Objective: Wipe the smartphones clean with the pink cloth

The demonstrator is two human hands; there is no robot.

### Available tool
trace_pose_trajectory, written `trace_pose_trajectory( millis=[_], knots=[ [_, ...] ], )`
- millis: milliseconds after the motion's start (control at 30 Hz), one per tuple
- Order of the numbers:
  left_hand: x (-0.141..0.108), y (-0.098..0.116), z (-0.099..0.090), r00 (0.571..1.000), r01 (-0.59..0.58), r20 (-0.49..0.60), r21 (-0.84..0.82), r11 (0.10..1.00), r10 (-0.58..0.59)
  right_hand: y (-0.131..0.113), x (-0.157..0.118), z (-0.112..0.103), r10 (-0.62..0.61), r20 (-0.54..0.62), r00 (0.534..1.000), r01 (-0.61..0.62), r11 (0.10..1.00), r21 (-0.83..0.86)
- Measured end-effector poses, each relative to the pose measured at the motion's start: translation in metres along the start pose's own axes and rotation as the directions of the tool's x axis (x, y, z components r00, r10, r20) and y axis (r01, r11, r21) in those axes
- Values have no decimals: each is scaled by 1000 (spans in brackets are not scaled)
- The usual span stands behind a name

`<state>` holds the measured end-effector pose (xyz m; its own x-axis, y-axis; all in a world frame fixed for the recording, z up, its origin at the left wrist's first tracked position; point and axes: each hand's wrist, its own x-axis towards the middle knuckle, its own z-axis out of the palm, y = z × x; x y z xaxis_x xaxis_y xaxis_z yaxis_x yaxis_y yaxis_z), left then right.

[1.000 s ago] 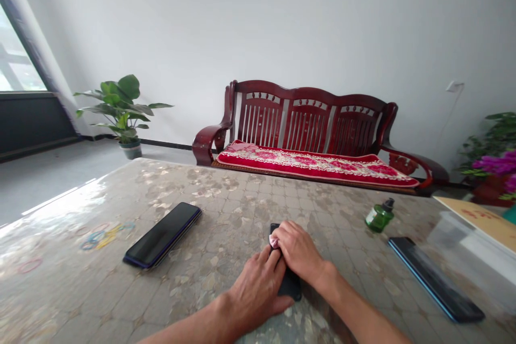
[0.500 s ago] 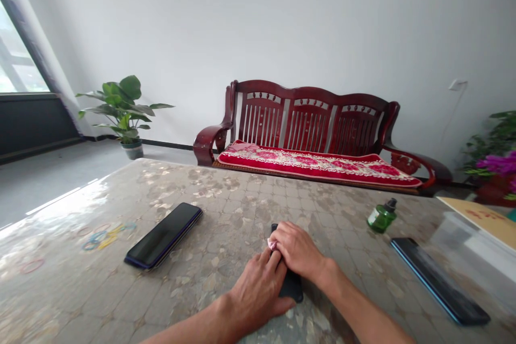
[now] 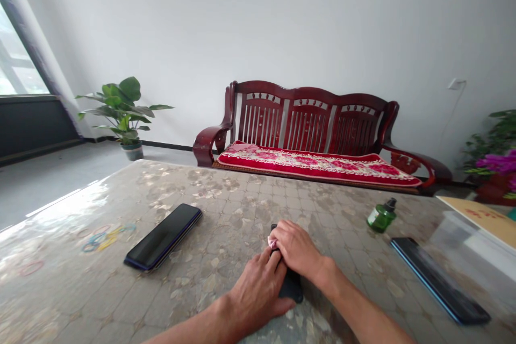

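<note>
A dark phone lies flat on the table in front of me, mostly covered by my two hands. My left hand grips it across the near part, with the thumb at its near end and the fingers reaching up to the other hand. Over the far part, my right hand is closed with bent fingers on a small crumpled pink cloth, pressed against the phone. Most of the cloth is hidden under the fingers.
On the patterned table lie another phone and several rubber bands at left. A green spray bottle, a blue-edged phone and a clear plastic box are at right. Beyond stands a wooden bench.
The pink cloth's visible end has shifted slightly under my right fingers. Both hands remain over the phone in nearly the same place.
</note>
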<state>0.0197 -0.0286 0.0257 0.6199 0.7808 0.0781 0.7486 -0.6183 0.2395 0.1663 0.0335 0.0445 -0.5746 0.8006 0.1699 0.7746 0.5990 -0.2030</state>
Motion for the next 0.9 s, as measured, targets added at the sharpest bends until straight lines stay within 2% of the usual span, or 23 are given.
trace_pose_trajectory(
  millis=[333,433,667,900],
  knots=[
    [-2,-2,5,999,-12,-39,36,999,14,11,18,15,134,-153,979,-147,986,-81],
    [-1,-2,6,999,-8,-35,22,1000,9,10,14,11,137,-132,982,-147,986,-72],
    [-1,-2,4,1000,5,-18,-4,1000,-5,2,-6,-5,113,8,994,-113,994,5],
    [0,-2,3,1000,9,-28,19,1000,-9,3,1,5,187,-87,978,-192,980,-54]
  ],
)
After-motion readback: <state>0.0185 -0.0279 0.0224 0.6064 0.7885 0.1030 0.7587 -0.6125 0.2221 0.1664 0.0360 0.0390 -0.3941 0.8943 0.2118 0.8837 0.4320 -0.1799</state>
